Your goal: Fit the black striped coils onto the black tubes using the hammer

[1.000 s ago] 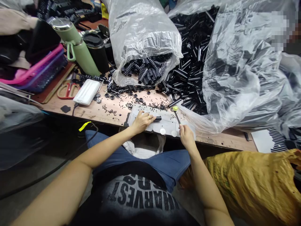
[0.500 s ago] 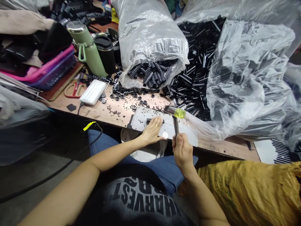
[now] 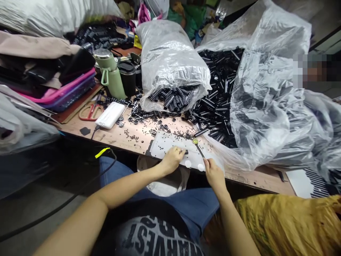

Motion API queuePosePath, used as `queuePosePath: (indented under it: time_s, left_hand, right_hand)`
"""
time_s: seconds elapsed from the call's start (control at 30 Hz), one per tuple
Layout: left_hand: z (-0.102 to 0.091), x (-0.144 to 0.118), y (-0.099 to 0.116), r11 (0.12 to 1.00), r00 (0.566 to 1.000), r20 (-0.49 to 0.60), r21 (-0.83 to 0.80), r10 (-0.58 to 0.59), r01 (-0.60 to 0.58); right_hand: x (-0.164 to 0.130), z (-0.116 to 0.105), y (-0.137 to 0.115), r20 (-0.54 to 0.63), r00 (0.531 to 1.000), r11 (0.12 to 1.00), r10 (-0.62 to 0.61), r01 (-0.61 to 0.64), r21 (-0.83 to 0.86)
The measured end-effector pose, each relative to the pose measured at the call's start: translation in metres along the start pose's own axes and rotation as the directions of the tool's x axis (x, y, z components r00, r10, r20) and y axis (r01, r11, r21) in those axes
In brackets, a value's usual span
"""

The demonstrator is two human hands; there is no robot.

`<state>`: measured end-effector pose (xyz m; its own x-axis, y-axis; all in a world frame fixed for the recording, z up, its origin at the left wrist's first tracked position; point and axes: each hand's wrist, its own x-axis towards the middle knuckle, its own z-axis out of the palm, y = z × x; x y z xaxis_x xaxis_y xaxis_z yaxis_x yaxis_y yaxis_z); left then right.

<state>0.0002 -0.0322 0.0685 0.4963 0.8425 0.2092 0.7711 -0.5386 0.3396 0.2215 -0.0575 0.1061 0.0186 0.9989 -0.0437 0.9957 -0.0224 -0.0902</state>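
Short black cylindrical tube [image 3: 184, 152] pinned on white perforated plate [image 3: 165, 142] by left hand [image 3: 172, 160], long axis left-right; small yellow-headed hammer [image 3: 198, 147] gripped by right hand [image 3: 213, 173], head just right of tube.

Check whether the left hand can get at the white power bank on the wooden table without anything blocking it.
Probably yes: the white power bank lies uncovered, left of the left hand, with only small black washers scattered between.

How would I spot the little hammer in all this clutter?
Start at the wooden workbench and find the pale plate at its near edge. The small hammer lies over that plate, its thin handle in the right hand. Its yellow-green head stands out among the black parts.
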Motion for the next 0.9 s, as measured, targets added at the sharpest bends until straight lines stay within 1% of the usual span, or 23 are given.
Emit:
queuePosePath:
  time_s: [0.07,0.1,0.13,0.17,0.23,0.27,0.3,0.33,0.4,0.43,0.47,0.5,0.53,0.57,0.6,0.63,0.67,0.7,0.73,0.77,0.8,0.83,0.9]
  left_hand:
    - [0.001,-0.023,0.01,0.988,0.989,0.02,-0.049,0.145,-0.144]
    - [0.005,-0.034,0.015,0.978,0.979,0.039,-0.069,0.201,-0.198]
    - [0.01,-0.045,0.018,0.971,0.971,0.062,-0.078,0.23,-0.225]
    - [0.016,-0.054,0.019,0.97,0.967,0.088,-0.077,0.238,-0.231]
    - [0.03,-0.064,0.019,0.977,0.966,0.147,-0.053,0.212,-0.207]
    - [0.037,-0.066,0.018,0.981,0.965,0.179,-0.036,0.194,-0.19]
    - [0.042,-0.068,0.016,0.984,0.962,0.207,-0.019,0.176,-0.176]
    - [0.046,-0.069,0.015,0.986,0.961,0.223,-0.005,0.162,-0.165]
    - [0.047,-0.07,0.013,0.987,0.967,0.2,-0.005,0.16,-0.162]
    - [0.043,-0.07,0.012,0.984,0.971,0.156,-0.023,0.179,-0.178]
    - [0.037,-0.067,0.01,0.98,0.976,0.086,-0.046,0.199,-0.196]
    - [0.028,-0.062,0.006,0.976,0.978,-0.002,-0.07,0.207,-0.207]
    - [0.016,-0.053,-0.001,0.975,0.977,-0.094,-0.093,0.192,-0.2]
    - [0.003,-0.039,-0.011,0.979,0.97,-0.193,-0.115,0.147,-0.171]
    - [-0.01,-0.02,-0.025,0.985,0.962,-0.264,-0.141,0.062,-0.103]
    - [-0.023,0.003,-0.041,0.984,0.95,-0.31,-0.179,-0.044,-0.013]
    - [-0.035,0.03,-0.06,0.972,0.925,-0.345,-0.22,-0.156,0.082]
    - [-0.044,0.059,-0.08,0.948,0.888,-0.367,-0.252,-0.278,0.192]
    - [-0.051,0.089,-0.1,0.915,0.839,-0.38,-0.265,-0.389,0.304]
    - [-0.056,0.117,-0.118,0.878,0.793,-0.38,-0.262,-0.476,0.402]
    - [-0.058,0.143,-0.132,0.846,0.76,-0.371,-0.251,-0.533,0.471]
    - [-0.059,0.166,-0.144,0.831,0.757,-0.343,-0.229,-0.556,0.507]
    - [-0.057,0.199,-0.158,0.81,0.766,-0.264,-0.181,-0.586,0.557]
  right_hand:
    - [0.011,0.005,0.02,-0.005,1.0,1.0,0.015,-0.016,-0.022]
    - [0.02,0.008,0.025,-0.034,0.999,1.0,0.005,-0.005,-0.003]
    - [0.03,0.01,0.027,-0.085,0.996,1.0,-0.016,0.018,0.025]
    - [0.044,0.011,0.026,-0.153,0.987,0.997,-0.04,0.049,0.051]
    - [0.076,0.011,0.017,-0.279,0.957,0.993,-0.078,0.099,0.063]
    - [0.095,0.01,0.01,-0.302,0.95,0.995,-0.077,0.094,0.042]
    - [0.113,0.008,0.003,-0.294,0.953,0.997,-0.068,0.079,0.024]
    - [0.131,0.006,-0.003,-0.26,0.964,0.998,-0.058,0.063,0.008]
    - [0.16,0.0,-0.013,-0.151,0.988,0.999,-0.029,0.027,-0.017]
    - [0.17,-0.004,-0.017,-0.098,0.995,1.0,-0.01,0.007,-0.024]
    - [0.175,-0.009,-0.019,-0.067,0.998,1.0,0.011,-0.013,-0.025]
    - [0.177,-0.013,-0.022,-0.064,0.998,0.999,0.027,-0.028,-0.015]
    - [0.173,-0.018,-0.024,-0.087,0.996,1.0,0.031,-0.03,0.011]
    - [0.165,-0.021,-0.026,-0.123,0.992,0.998,0.013,-0.006,0.057]
    - [0.152,-0.024,-0.029,-0.149,0.988,0.991,-0.033,0.051,0.122]
    - [0.135,-0.025,-0.032,-0.158,0.982,0.97,-0.104,0.135,0.201]
    - [0.115,-0.023,-0.036,-0.144,0.971,0.929,-0.191,0.227,0.294]
    - [0.093,-0.019,-0.039,-0.085,0.949,0.863,-0.303,0.311,0.397]
    - [0.071,-0.013,-0.04,-0.031,0.919,0.796,-0.393,0.357,0.488]
    - [0.05,-0.004,-0.04,0.001,0.899,0.752,-0.438,0.365,0.549]
    - [0.033,0.005,-0.038,0.035,0.893,0.743,-0.448,0.351,0.57]
    - [0.02,0.015,-0.033,0.049,0.898,0.743,-0.438,0.331,0.582]
    - [0.007,0.03,-0.018,0.049,0.919,0.763,-0.392,0.295,0.575]
